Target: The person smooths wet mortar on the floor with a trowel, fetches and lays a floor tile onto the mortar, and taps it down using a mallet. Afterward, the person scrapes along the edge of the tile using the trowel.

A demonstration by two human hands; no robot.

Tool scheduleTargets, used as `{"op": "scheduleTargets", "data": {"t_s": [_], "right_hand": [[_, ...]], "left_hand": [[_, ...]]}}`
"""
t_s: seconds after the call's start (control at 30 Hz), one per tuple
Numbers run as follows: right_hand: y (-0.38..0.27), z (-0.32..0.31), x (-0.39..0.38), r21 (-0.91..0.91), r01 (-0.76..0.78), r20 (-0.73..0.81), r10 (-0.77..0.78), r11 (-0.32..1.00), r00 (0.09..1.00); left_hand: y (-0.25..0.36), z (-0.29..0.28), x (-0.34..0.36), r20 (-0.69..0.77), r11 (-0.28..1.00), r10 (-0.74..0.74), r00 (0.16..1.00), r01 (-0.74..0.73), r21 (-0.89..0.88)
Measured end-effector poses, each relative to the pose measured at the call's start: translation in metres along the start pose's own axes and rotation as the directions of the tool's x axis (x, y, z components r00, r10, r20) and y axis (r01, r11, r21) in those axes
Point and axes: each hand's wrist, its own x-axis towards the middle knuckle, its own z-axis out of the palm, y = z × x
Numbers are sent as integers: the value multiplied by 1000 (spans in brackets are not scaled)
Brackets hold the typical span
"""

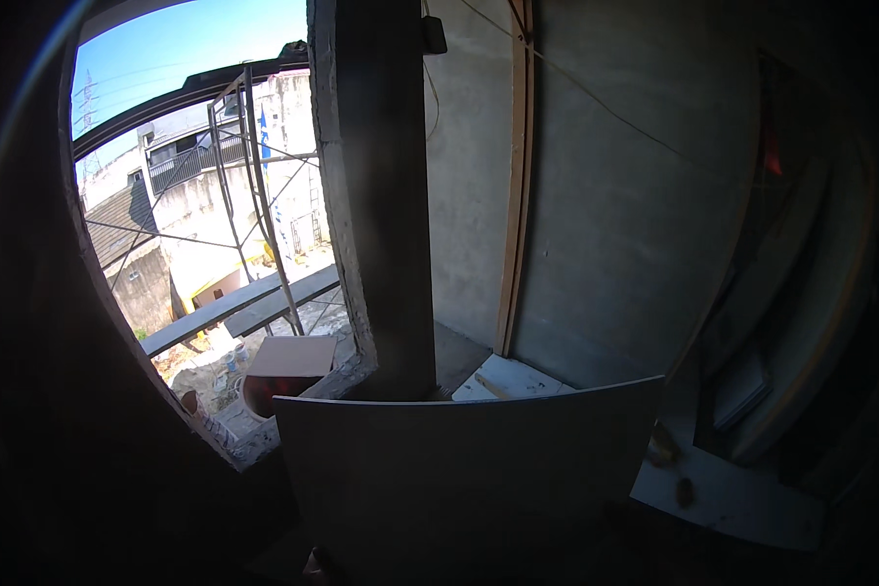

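A large dark flat panel (pixel 474 479) stands upright close in front of me, filling the lower middle of the view. Its top edge catches the light and looks bowed. By the panel's lower left side shows a small pale patch, perhaps part of my left hand (pixel 314 563); shadow hides its fingers and any grip. My right hand cannot be made out in the dark lower area.
An unglazed window opening with a rough sill (pixel 259 444) is at left, with scaffolding (pixel 254 186) and planks (pixel 215 313) outside. A dark column (pixel 386 195) borders it. White sheets (pixel 742 498) lie on the floor, with brown lumps (pixel 664 444) at right. A wooden post (pixel 516 195) stands against the grey wall.
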Motion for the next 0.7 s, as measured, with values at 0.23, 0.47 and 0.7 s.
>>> {"op": "scheduleTargets", "data": {"t_s": [0.23,0.47,0.7], "right_hand": [[11,-8,-73,318,20,113,-59,948,992],[84,3,-111,380,15,-104,26,925,994],[95,-25,-183,-524,342,-16,-410,780,912]], "left_hand": [[-14,-35,7,123,998,50,991,-53,25],[12,-35,2,289,963,196,937,-239,122],[31,-8,0,505,947,135,852,-261,187]]}}
